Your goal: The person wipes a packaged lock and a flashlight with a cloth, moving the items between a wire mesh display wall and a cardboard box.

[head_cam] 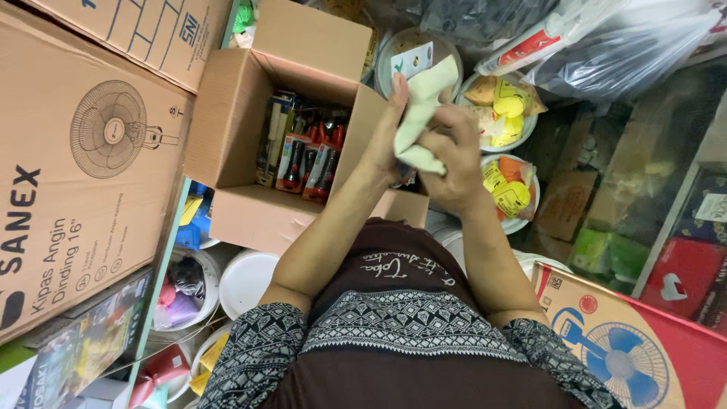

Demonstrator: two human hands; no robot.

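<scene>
My left hand [388, 135] and my right hand [453, 160] are raised together in front of me, both closed on a crumpled cream cloth [421, 100]. The left hand's fingers stretch up along the cloth's left side, while the right hand pinches its lower part. Just left of my hands stands an open cardboard box [233, 113] holding several red and black blister-packed items [307, 151] upright. My forearms reach up from my dark patterned shirt.
A large fan carton [76, 174] lies at the left and another fan carton [628, 348] at the bottom right. White bowls with yellow packets [506, 113] sit right of my hands. Grey plastic bags [606, 53] are behind them, and white tubs [246, 280] are below the box.
</scene>
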